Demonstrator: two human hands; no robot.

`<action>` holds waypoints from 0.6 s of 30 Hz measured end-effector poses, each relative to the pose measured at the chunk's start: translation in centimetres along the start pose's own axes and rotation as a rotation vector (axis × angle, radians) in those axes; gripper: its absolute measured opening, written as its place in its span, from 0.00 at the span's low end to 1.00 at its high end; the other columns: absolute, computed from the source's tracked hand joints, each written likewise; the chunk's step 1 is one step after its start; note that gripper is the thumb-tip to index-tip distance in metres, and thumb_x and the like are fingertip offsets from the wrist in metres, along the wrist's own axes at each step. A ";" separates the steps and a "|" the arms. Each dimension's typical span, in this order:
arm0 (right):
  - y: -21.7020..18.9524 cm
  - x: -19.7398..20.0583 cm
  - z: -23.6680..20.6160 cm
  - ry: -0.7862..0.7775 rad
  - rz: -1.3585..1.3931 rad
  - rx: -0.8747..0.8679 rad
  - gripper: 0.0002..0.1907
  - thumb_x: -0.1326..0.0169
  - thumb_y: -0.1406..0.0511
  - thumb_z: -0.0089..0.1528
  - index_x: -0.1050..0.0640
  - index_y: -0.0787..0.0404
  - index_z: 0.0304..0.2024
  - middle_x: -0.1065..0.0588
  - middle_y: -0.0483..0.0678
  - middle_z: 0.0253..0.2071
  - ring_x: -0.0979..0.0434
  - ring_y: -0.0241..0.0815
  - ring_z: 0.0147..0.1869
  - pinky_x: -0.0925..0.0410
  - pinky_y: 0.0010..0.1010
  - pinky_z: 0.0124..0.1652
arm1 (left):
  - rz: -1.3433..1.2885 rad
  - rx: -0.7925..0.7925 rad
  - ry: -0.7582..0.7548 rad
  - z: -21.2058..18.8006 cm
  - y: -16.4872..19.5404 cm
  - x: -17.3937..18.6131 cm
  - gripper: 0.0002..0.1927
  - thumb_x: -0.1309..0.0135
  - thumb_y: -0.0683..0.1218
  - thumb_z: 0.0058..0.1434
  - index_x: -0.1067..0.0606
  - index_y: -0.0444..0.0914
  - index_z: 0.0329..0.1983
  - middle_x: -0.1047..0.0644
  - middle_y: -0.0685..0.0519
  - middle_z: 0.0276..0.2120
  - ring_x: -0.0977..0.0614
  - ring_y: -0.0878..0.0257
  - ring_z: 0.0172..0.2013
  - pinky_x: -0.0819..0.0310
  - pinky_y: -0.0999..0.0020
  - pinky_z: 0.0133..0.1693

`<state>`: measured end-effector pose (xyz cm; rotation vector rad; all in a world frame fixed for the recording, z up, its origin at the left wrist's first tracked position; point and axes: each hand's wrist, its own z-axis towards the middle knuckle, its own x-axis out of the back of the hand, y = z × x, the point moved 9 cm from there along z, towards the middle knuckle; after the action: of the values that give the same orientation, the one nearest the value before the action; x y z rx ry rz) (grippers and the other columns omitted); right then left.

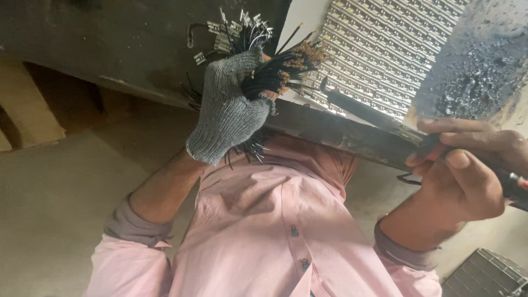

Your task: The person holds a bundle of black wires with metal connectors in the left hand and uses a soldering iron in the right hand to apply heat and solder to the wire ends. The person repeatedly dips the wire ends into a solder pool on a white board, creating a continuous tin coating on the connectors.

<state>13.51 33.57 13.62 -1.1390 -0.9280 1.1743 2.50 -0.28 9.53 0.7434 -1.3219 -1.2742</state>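
My left hand (231,107) wears a grey knitted glove and is shut on a bundle of thin black wires (269,74). The bundle's bare copper ends fan out to the right, and small metal terminals (236,27) stick out above the glove. My right hand (467,170) is bare and grips the dark handle of a long rod-shaped tool (363,113). The tool's tip reaches up and left to just beside the copper wire ends; I cannot tell whether they touch. My pink shirt (275,231) fills the lower middle.
A dark worn bench edge (330,129) runs diagonally under both hands. Behind it lies a sheet with rows of shiny metal parts (385,49). A dark, spattered surface (478,66) is at the top right. A grey ribbed crate (484,275) sits at the bottom right.
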 end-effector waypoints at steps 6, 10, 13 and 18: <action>0.6 -0.8 -0.7 -0.026 -0.004 0.000 0.10 0.44 0.71 0.70 0.29 0.76 0.41 0.26 0.70 0.42 0.22 0.55 0.31 0.26 0.35 0.28 | 0.134 -0.107 0.080 -1.1 0.0 -0.1 0.09 0.37 0.37 0.58 0.21 0.34 0.42 0.18 0.47 0.33 0.14 0.58 0.32 0.19 0.66 0.38; 0.4 -2.4 -0.1 -0.044 -0.016 -0.055 0.11 0.45 0.70 0.70 0.27 0.78 0.44 0.24 0.74 0.46 0.23 0.51 0.27 0.27 0.31 0.27 | 0.135 -0.084 0.101 -1.2 -0.1 -0.1 0.10 0.37 0.38 0.57 0.22 0.34 0.41 0.20 0.47 0.31 0.15 0.57 0.31 0.20 0.63 0.37; 0.1 -2.3 -0.4 -0.063 -0.098 0.034 0.11 0.46 0.70 0.69 0.27 0.78 0.43 0.25 0.74 0.45 0.24 0.51 0.25 0.27 0.30 0.25 | 0.131 -0.058 0.087 -1.2 -0.1 -0.3 0.10 0.36 0.38 0.57 0.23 0.35 0.40 0.21 0.47 0.30 0.16 0.54 0.31 0.23 0.61 0.35; 0.7 -2.3 -0.3 -0.130 -0.078 -0.060 0.10 0.46 0.70 0.72 0.27 0.76 0.44 0.25 0.71 0.47 0.23 0.49 0.26 0.26 0.30 0.29 | 0.140 -0.076 0.080 -1.3 -0.4 -0.3 0.10 0.35 0.40 0.59 0.24 0.36 0.42 0.21 0.46 0.33 0.16 0.52 0.34 0.23 0.60 0.38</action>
<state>13.22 31.24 12.95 -1.0746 -1.1038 1.1744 3.74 -0.39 8.85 0.6312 -1.2320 -1.1648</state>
